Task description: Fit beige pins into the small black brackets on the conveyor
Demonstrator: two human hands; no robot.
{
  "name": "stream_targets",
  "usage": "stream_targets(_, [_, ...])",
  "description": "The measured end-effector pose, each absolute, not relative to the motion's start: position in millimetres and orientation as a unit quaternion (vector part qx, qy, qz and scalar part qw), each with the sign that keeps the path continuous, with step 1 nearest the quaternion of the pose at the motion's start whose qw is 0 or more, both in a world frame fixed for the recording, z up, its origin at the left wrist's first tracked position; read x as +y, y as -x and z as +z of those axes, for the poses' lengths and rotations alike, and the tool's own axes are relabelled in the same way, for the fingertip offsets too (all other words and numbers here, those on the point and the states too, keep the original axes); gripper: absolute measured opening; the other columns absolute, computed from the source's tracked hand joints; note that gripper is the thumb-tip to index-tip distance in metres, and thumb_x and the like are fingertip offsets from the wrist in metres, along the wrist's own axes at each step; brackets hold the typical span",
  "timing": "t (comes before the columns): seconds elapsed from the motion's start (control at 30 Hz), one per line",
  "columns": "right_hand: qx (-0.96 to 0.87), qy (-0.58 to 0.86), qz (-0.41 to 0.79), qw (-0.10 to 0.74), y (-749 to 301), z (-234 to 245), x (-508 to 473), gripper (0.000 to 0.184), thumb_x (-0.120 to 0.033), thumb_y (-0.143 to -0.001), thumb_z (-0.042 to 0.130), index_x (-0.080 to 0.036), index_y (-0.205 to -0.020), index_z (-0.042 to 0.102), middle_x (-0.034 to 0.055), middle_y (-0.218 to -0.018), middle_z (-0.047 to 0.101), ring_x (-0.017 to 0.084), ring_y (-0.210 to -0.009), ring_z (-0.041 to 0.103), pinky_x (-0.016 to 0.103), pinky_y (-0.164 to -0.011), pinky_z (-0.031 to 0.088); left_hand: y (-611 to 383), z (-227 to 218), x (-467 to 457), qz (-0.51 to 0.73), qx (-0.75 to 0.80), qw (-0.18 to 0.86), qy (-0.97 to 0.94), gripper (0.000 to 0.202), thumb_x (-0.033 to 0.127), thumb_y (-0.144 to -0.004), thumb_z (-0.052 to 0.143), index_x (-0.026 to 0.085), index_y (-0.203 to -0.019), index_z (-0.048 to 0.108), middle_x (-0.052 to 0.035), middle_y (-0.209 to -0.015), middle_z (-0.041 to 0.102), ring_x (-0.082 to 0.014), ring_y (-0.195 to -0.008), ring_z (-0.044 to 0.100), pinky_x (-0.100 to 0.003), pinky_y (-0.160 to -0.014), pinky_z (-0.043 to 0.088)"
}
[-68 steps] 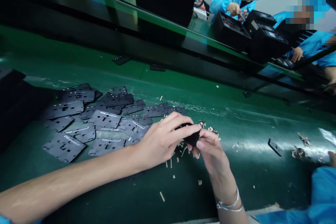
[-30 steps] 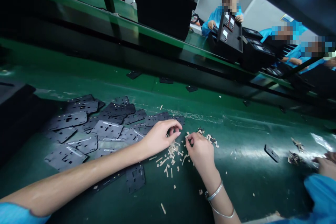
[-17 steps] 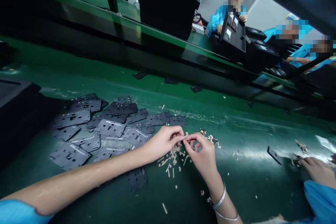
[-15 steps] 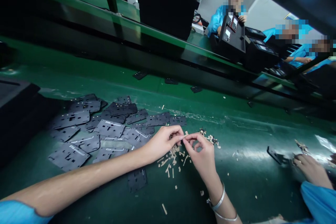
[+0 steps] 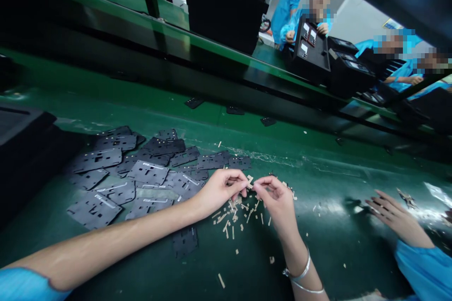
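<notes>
My left hand (image 5: pixel 226 188) pinches a small tan, irregular piece (image 5: pixel 250 181) between thumb and fingertips. Just right of it, my right hand (image 5: pixel 273 193) has thumb and forefinger pressed together close to the piece; whatever may be between them is too small to make out. Under both hands lies a scatter of tan strips and bits (image 5: pixel 233 218). Left of my left hand, thin dark plates with cut-outs (image 5: pixel 147 172) are spread in an overlapping pile. My left forearm passes in front of some of them.
Another person's hand (image 5: pixel 391 211) reaches over the green table (image 5: pixel 328 263) at the right, near a blurred dark part. A black box-like block (image 5: pixel 24 150) stands at the left. Behind a raised ledge, people in blue work by black trays (image 5: pixel 319 51).
My right hand has drawn slightly right, away from my left, exposing more of the tan piece. The co-worker's hand at right has moved left and its fingers have spread.
</notes>
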State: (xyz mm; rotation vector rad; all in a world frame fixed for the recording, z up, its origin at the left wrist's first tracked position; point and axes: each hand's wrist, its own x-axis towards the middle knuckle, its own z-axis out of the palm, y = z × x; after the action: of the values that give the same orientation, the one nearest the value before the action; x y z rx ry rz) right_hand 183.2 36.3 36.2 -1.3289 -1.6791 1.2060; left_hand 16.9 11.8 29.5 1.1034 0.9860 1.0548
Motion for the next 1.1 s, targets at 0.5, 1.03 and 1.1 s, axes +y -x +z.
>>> stream_targets(0.5, [-0.774,0.538,0.235,0.237,-199.9,40.7,48.6,0.006,-0.021,-0.075,0.059,-0.019,-0.073,0.064,-0.0005,-0.064,0.057,0.012,-0.056,0.05,0.022,-0.047,0.035,-12.4,29.0,11.6,0.423,0.332,0.694,-0.479,0.017,0.025,-0.08,0.05,0.014,-0.067,0.049,0.0018,-0.058,0.054,-0.007,-0.048,0.041,-0.018,-0.046,0.029])
stream_targets(1.03, [-0.568,0.489,0.539,0.384,-182.4,41.1,31.7,0.012,-0.029,-0.072,0.067,-0.018,-0.069,0.062,-0.0013,-0.062,0.059,0.011,-0.054,0.052,0.021,-0.048,0.041,-17.1,38.7,4.5,0.423,0.393,0.611,-0.541,0.018,0.031,-0.085,0.051,0.014,-0.082,0.056,0.0013,-0.067,0.053,-0.0106,-0.06,0.047,-0.021,-0.055,0.035])
stream_targets(1.1, [-0.551,0.491,0.538,0.407,-177.6,39.8,26.8,0.012,-0.028,-0.072,0.067,-0.018,-0.069,0.061,-0.0013,-0.061,0.059,0.011,-0.054,0.052,0.021,-0.047,0.041,-19.0,38.4,2.0,0.416,0.412,0.59,-0.557,0.021,0.031,-0.087,0.049,0.014,-0.079,0.058,0.0012,-0.066,0.053,-0.0106,-0.059,0.046,-0.021,-0.054,0.035])
